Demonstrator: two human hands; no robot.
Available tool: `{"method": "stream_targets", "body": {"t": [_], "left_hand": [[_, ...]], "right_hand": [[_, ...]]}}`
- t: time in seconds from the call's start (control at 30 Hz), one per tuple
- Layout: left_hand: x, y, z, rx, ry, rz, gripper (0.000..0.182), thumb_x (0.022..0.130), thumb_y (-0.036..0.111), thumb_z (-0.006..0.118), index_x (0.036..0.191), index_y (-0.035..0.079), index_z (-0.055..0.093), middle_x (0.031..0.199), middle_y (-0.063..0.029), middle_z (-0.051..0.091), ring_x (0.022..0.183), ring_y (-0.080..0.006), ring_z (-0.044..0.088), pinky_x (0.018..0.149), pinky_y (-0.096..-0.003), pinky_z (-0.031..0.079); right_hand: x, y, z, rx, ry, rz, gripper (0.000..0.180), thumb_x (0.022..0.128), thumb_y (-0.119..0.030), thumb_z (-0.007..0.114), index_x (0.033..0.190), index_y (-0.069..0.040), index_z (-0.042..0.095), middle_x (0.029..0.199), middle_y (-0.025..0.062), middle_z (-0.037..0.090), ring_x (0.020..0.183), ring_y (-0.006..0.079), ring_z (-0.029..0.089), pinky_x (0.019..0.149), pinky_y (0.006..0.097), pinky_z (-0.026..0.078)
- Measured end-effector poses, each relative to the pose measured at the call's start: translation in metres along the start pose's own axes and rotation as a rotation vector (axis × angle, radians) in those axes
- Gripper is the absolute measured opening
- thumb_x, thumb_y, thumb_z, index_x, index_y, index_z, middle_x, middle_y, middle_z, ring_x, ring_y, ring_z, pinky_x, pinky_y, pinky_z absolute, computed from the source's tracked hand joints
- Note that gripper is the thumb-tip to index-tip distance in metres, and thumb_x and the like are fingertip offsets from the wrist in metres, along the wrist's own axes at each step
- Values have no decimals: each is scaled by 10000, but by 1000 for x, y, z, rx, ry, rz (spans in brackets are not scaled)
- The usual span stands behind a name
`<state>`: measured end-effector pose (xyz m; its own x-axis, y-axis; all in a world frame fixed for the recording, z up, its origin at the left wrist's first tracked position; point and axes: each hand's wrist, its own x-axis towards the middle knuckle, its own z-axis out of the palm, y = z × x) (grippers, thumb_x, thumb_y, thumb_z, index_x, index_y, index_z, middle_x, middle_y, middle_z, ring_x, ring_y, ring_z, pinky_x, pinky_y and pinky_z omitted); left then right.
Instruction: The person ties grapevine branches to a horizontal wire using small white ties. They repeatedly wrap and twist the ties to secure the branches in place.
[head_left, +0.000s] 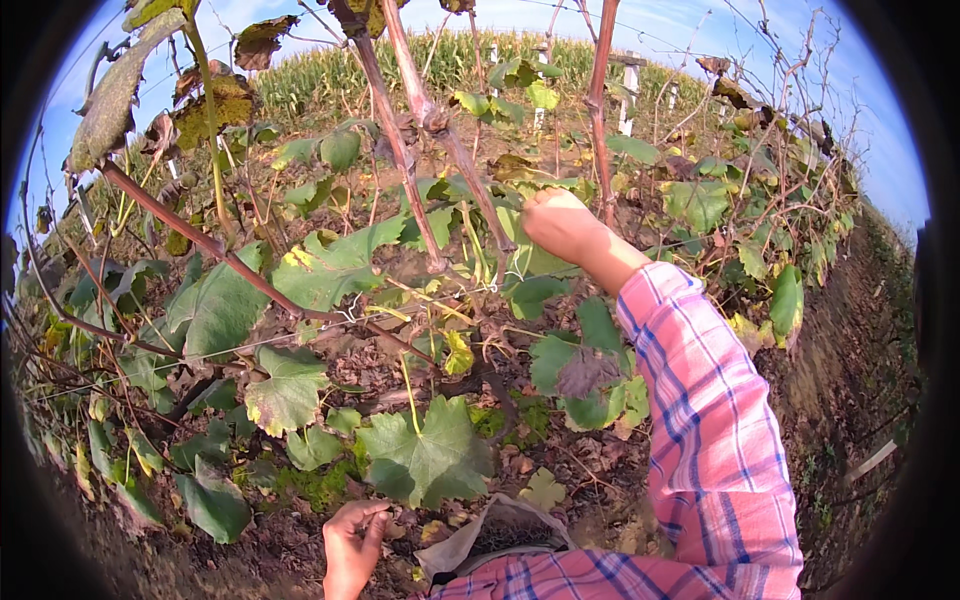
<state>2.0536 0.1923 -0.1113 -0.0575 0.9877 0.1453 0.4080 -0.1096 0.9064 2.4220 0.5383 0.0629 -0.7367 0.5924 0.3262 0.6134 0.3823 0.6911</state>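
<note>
My right hand (559, 225), in a pink plaid sleeve, reaches up among the grapevine canes with its fingers curled at a green vine leaf; whether they grip it is hidden. Just left of it a woody vine cane (472, 169) slants down to a trellis wire (247, 346). Pale twist ties (495, 285) hold canes at this wire. My left hand (358, 544) is low in the view, thumb near the bent fingers, below a broad green grape leaf (429, 454); anything between its fingertips is too small to tell. Beside it lies an open pale bag (517, 525) with dark thin bits inside.
A reddish cane (202, 236) crosses the left side at an angle. Another upright cane (600, 112) rises beyond my right hand. Leafy vines and bare shoots stand at the right, white posts (630, 94) farther back, then a corn field (322, 71). Dry leaves cover the soil.
</note>
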Motion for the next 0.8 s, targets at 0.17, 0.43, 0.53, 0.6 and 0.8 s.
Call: {"method": "stream_targets", "body": {"t": [0.17, 0.43, 0.53, 0.6, 0.8], "left_hand": [[-6, -5, -2, 27, -10, -37, 224, 931, -102, 633, 1116, -15, 725, 1069, -115, 729, 977, -179, 702, 873, -294, 563], [-16, -3, 0, -45, -34, -153, 214, 951, -67, 638, 1141, -19, 724, 1070, -112, 724, 952, -158, 689, 853, -283, 555], [-16, -7, -1, 14, -38, -120, 212, 957, -60, 637, 1147, -22, 723, 1068, -109, 721, 946, -156, 683, 845, -282, 555], [-16, -9, -1, 24, -37, -110, 205, 962, -55, 635, 1143, -20, 724, 1073, -108, 721, 943, -158, 687, 839, -282, 557], [-11, -5, 5, 70, -1, -86, 174, 924, -26, 685, 1089, -10, 738, 1025, -138, 739, 896, -214, 720, 837, -317, 562]], "right_hand": [[-5, 6, 11, 112, -26, 99, 150, 792, -130, 613, 685, -49, 680, 791, 146, 695, 747, 304, 700, 707, 402, 552], [2, 6, 18, 1239, 61, 748, 141, 883, -73, 567, 831, 3, 673, 769, 151, 696, 702, 271, 701, 623, 393, 530], [1, -1, 28, 1738, 226, 1023, 198, 991, -130, 549, 909, -22, 692, 719, 15, 637, 562, 105, 583, 531, 244, 455], [3, -5, 33, 1666, 386, 975, 184, 992, -131, 555, 954, -10, 689, 738, 18, 640, 579, 102, 589, 539, 242, 460], [18, 5, 11, 1052, 800, 885, 265, 1028, -192, 531, 1045, 29, 676, 754, 53, 629, 618, 112, 592, 603, 298, 496]]}}
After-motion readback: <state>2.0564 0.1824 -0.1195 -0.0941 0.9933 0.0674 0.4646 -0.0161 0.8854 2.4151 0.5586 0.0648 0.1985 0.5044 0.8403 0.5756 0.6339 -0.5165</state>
